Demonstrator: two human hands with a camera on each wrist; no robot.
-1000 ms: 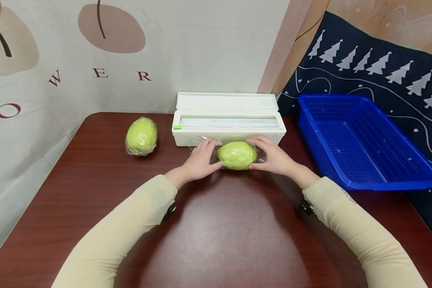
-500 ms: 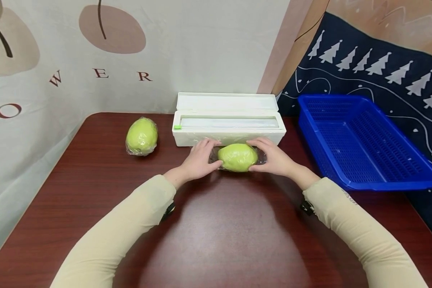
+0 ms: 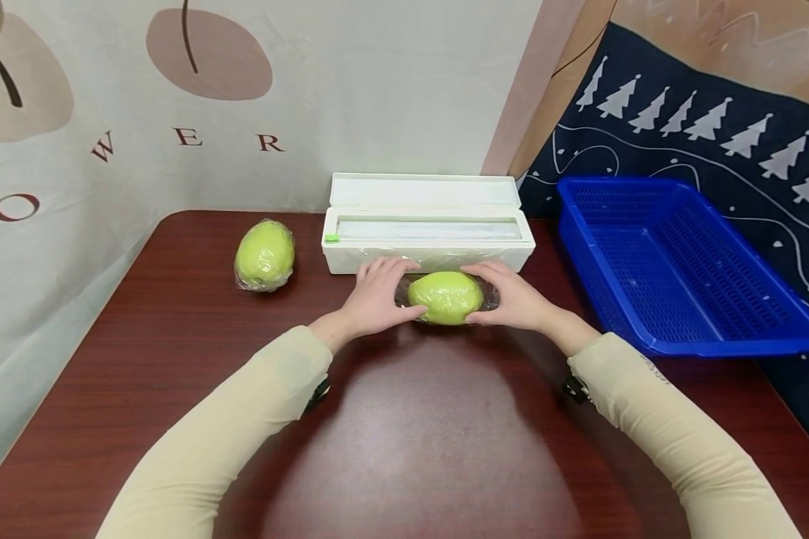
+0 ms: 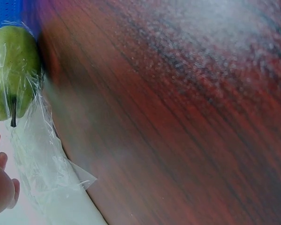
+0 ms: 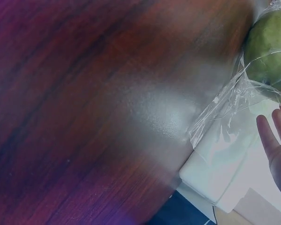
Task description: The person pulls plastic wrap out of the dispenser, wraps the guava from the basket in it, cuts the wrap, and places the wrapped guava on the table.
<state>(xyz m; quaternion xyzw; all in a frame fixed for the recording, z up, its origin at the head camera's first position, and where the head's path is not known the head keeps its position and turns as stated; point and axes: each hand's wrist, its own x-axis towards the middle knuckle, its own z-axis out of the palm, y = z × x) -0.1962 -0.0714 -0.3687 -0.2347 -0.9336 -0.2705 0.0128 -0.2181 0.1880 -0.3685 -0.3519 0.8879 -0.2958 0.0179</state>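
A green pear (image 3: 446, 298) in clear plastic wrap (image 4: 47, 145) lies sideways between both hands at the table's middle. The left hand (image 3: 380, 298) holds its left end, thumb at the front and fingers behind. On the other end the right hand (image 3: 510, 297) grips it the same way. A dark stem sticks out at the left end in the left wrist view. Loose wrap hangs past both ends, with a free sheet (image 5: 225, 112) spread toward the dispenser in the right wrist view. Directly behind stands a white cling film dispenser (image 3: 428, 260), lid raised and roll inside.
A second wrapped pear (image 3: 266, 254) rests at the back left of the brown table (image 3: 411, 449). To the right stands a blue plastic basket (image 3: 654, 343), its rim close to the right forearm. Patterned cloth hangs behind the table.
The held pear has come slightly toward the person, away from the dispenser, and both hands stay around its ends. The left thumb has slid a little right along its front.
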